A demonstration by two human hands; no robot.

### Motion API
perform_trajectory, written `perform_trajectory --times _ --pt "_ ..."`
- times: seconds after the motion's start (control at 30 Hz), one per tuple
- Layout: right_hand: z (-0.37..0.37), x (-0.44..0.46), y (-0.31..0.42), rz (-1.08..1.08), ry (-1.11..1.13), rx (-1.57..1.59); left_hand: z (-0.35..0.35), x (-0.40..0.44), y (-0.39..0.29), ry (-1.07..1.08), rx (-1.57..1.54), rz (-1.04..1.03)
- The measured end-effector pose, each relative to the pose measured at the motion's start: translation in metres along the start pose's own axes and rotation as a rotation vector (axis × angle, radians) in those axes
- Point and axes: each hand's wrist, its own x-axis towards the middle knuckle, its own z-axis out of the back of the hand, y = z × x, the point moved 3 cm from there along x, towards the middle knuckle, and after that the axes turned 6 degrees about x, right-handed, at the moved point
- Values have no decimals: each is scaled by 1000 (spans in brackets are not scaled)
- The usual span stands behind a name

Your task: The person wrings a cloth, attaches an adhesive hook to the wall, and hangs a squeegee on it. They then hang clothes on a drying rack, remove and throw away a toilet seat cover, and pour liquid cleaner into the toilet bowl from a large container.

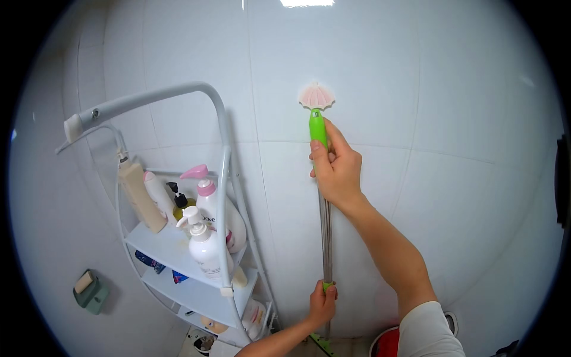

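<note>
A long metal pole (326, 238) with a green handle (317, 126) stands upright against the tiled wall. My right hand (339, 163) is closed round the handle near its top. Lower down, my left hand (322, 304) grips the pole at a green collar. Just above the handle, a pink shell-shaped wall hook (317, 96) is fixed to the tiles; the handle's top end meets its lower edge, and I cannot tell whether it is hung there. At the floor, a green foot piece (323, 344) shows in part, so the kind of tool is unclear.
To the left stands a white shelf rack (223, 172) with several pump bottles (207, 247) on it. A green soap dish (92, 294) with a soap bar is on the left wall. A red bucket-like container (386, 343) sits low, partly behind my right sleeve.
</note>
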Motion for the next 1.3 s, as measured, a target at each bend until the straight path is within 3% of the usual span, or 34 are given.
perform_trajectory --times 0.33,0.53,0.77,1.07,1.3 --pt "-6 -4 16 -210 -17 49 10 -13 -13 -4 12 114" --pt "-4 -5 24 -347 -14 39 15 -22 -23 -54 65 65" --pt "0 3 40 -549 45 2 15 -33 -57 96 28 218" --pt "-9 1 45 -424 37 -301 8 -34 -38 194 -216 147" --pt "0 10 57 -607 88 -421 4 -50 -65 196 -270 220"
